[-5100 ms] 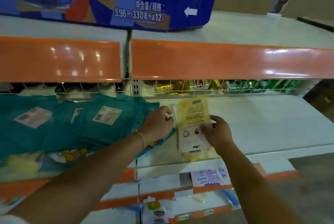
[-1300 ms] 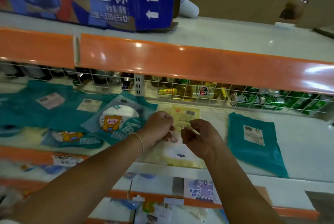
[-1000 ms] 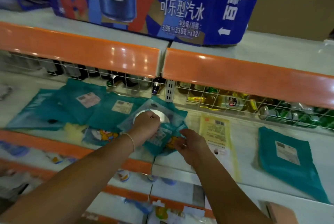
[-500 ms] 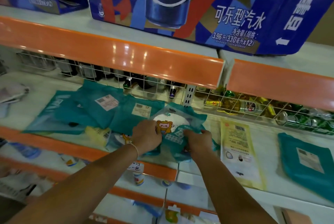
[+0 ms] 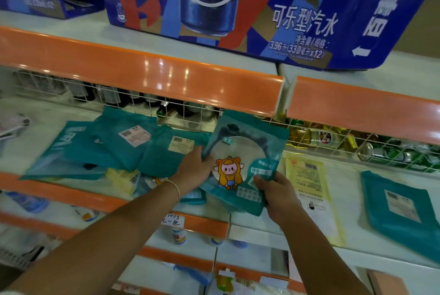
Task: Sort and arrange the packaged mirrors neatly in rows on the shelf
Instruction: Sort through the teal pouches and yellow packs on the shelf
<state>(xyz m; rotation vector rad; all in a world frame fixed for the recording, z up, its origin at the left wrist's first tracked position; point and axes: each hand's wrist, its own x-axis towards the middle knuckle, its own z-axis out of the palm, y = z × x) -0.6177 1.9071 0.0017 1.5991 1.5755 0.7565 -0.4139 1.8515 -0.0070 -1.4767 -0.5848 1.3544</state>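
The left hand (image 5: 194,168) is gripping the left edge of a teal mirror packet (image 5: 240,163), fingers curled round it, while the right hand (image 5: 273,191) is pinching its near right corner. Between them the packet is being held face up and tilted, raised above the shelf (image 5: 352,199); a round mirror and a cartoon figure in yellow are showing through its clear front.

Just left of the hands, a loose pile of teal packets (image 5: 123,142) is lying overlapped on the same white shelf, most with their label side up. A yellow packet (image 5: 123,179) is peeking out from under the pile's near edge. To the right, a flat yellow packet (image 5: 312,194) is lying lengthwise on the shelf, and further right a single teal packet (image 5: 400,209) is lying apart from it.

Behind runs a white wire fence (image 5: 190,108) with bottles and cans (image 5: 328,138) beyond it. Above, an orange shelf edge (image 5: 142,73) is carrying a large blue drinks carton (image 5: 238,4).
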